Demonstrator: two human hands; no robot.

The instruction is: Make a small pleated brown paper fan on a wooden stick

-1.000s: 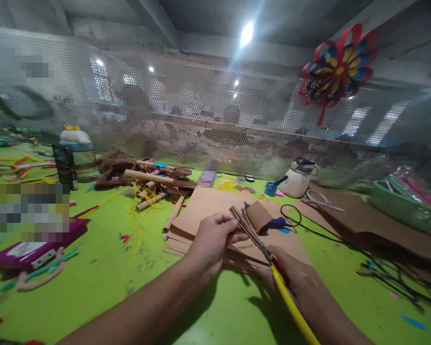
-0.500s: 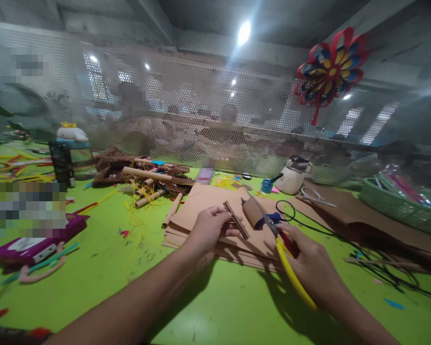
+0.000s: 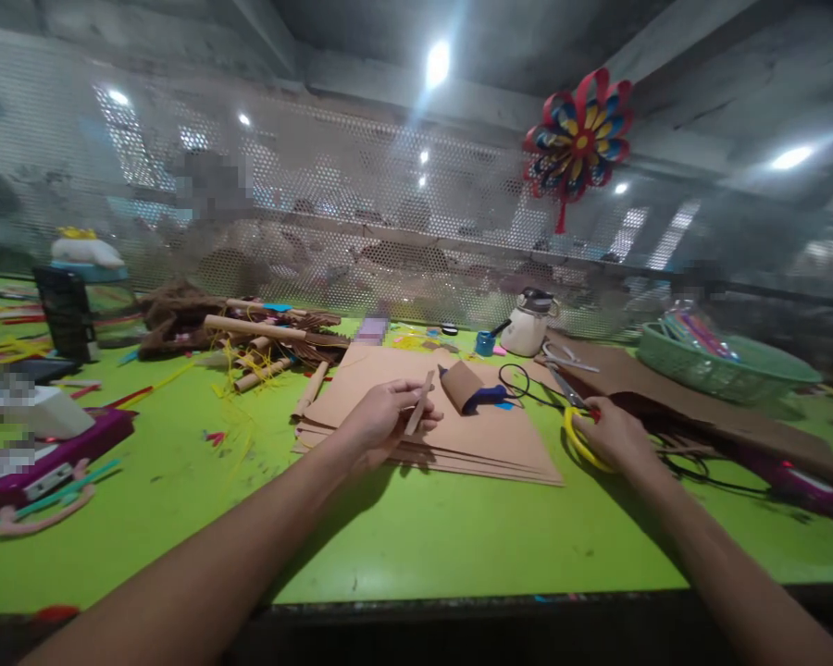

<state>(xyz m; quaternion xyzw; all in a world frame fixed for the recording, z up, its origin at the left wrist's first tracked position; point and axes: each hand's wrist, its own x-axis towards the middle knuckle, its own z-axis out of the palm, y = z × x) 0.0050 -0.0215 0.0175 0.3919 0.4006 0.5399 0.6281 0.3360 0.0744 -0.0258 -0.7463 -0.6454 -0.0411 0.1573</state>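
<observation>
Between the thumb and fingers of my left hand [image 3: 381, 418] is a narrow brown cardboard strip [image 3: 420, 403], held slanted over a stack of brown paper sheets [image 3: 371, 375]. My right hand [image 3: 619, 435] grips a pair of scissors [image 3: 578, 446] with yellow handles, right of the stack. Their blades point up and left, away from me; whether the blades are fully closed is hard to tell. On the sheets, between both hands, lies a blue-handled tool, seemingly a glue gun [image 3: 487, 398], with a curved brown piece [image 3: 464, 384] over its front.
Brown paper rolls [image 3: 256, 328] and yellow shreds lie back left. A purple box [image 3: 55, 462] is at left. Behind the stack stand a blue pot [image 3: 484, 343] and a white jar [image 3: 524, 328]. A green basket [image 3: 756, 365] and black cable [image 3: 722, 483] are at right.
My right hand has moved the scissors right, away from the strip and onto the table beside the stack. The strip in my left hand has turned to slant the other way. The view has shifted.
</observation>
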